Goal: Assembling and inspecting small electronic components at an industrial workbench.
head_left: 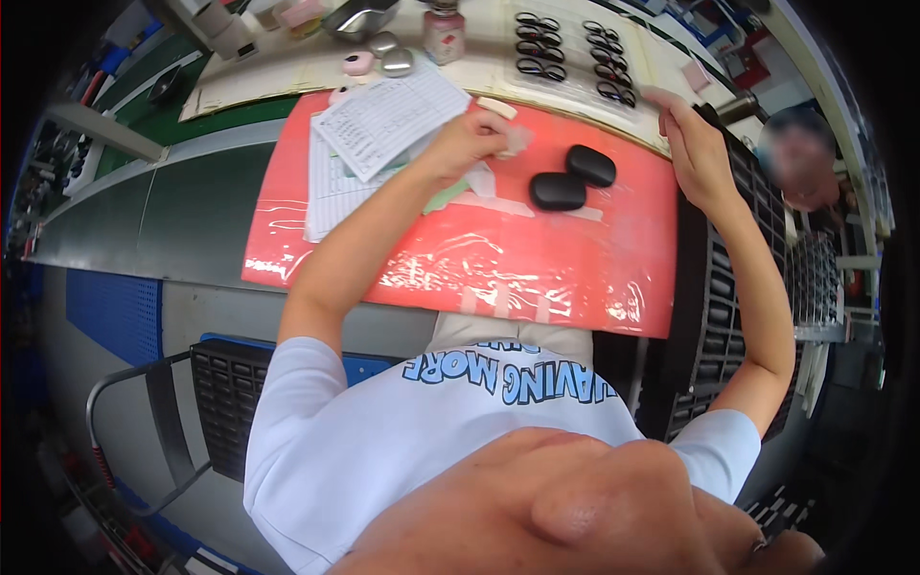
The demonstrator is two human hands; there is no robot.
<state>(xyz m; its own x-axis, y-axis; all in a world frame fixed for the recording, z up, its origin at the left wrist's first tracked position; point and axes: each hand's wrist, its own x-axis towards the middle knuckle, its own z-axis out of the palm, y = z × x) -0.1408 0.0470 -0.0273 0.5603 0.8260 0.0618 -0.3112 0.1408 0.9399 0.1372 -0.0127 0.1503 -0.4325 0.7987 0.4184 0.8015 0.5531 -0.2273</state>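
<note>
My left hand (pixel 467 146) is closed on a crumpled white wipe (pixel 517 142), above the red mat (pixel 431 264). Two rounded black cases lie on that mat to its right: the nearer case (pixel 558 192) touches or slightly overlaps the farther case (pixel 590 166). My right hand (pixel 697 153) is over the mat's right edge, beside a black compartment tray (pixel 717 287). Its fingers are stretched forward, and I see nothing held in them. Under my left forearm are handwritten paper sheets (pixel 388 120).
Beyond the mat, a clear tray (pixel 575 67) holds rows of black looped parts. A pink-labelled bottle (pixel 444 36), silver rounded pieces (pixel 397 63) and a pink case (pixel 358 63) stand at the back. Another person (pixel 800 158) is at the far right.
</note>
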